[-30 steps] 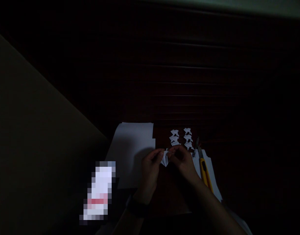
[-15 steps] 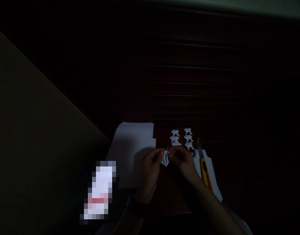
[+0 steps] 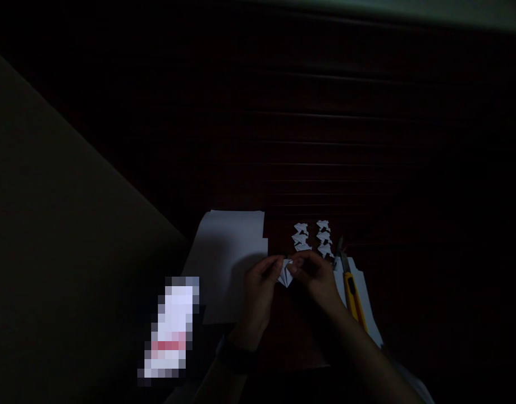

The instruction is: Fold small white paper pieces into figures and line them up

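Barely anything has moved since the earlier frame: the folded paper (image 3: 286, 275) sits a touch further right, pinched tightly between thumb and fingers of my left hand (image 3: 259, 283) and right hand (image 3: 319, 279), on the near side of the small white figures (image 3: 324, 236). Uneven pulling could, I judge, tear it or skew its creases. Its point aims near, the central crease running near to far, though my fingers hide its full long axis.

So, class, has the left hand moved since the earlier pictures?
No, not noticeably: the left hand overlaps the white sheets at the same spot, with no clear shift either way.
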Available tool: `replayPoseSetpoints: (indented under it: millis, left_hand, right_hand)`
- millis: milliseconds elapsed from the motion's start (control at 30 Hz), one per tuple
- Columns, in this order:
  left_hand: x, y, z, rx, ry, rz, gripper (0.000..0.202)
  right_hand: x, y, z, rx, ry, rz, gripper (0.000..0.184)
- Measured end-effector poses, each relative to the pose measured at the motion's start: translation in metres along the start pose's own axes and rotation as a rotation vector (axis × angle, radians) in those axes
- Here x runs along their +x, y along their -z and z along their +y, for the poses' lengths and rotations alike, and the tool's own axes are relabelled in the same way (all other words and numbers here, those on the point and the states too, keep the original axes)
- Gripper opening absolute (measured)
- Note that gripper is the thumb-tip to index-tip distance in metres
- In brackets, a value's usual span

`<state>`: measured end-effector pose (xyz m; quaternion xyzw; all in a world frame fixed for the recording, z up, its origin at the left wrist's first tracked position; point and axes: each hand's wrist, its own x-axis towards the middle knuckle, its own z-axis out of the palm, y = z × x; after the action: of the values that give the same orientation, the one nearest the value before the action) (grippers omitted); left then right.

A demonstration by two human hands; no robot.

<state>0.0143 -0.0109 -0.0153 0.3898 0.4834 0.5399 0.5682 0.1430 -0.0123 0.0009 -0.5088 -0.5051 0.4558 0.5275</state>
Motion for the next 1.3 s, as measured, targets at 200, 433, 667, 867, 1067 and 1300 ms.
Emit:
replayPoseSetpoints:
  millis: [200, 433, 667, 867, 1067, 1300]
  left_hand:
    - [0.001, 0.001, 0.003, 0.021, -0.012, 0.021, 0.025]
    - [-0.001, -0.002, 0.010, 0.101, -0.034, 0.024, 0.024]
    - [-0.001, -0.002, 0.009, 0.121, -0.026, 0.032, 0.023]
    - [0.002, 0.001, 0.003, 0.211, -0.058, 0.035, 0.021]
    - [0.003, 0.002, 0.007, 0.232, -0.087, 0.037, 0.023]
    - [0.002, 0.003, 0.005, 0.274, -0.103, 0.053, 0.023]
  right_hand:
    - [-0.001, 0.001, -0.002, -0.056, -0.016, 0.001, 0.016]
    - [-0.001, 0.001, 0.003, -0.098, -0.034, 0.033, 0.016]
    - [-0.001, 0.001, 0.002, -0.151, -0.030, 0.038, 0.015]
    - [-0.003, -0.002, 0.003, -0.209, 0.000, 0.057, 0.017]
    - [-0.002, 0.000, -0.004, -0.169, 0.001, 0.014, 0.019]
    - [0.002, 0.003, 0.002, -0.002, -0.062, -0.039, 0.021]
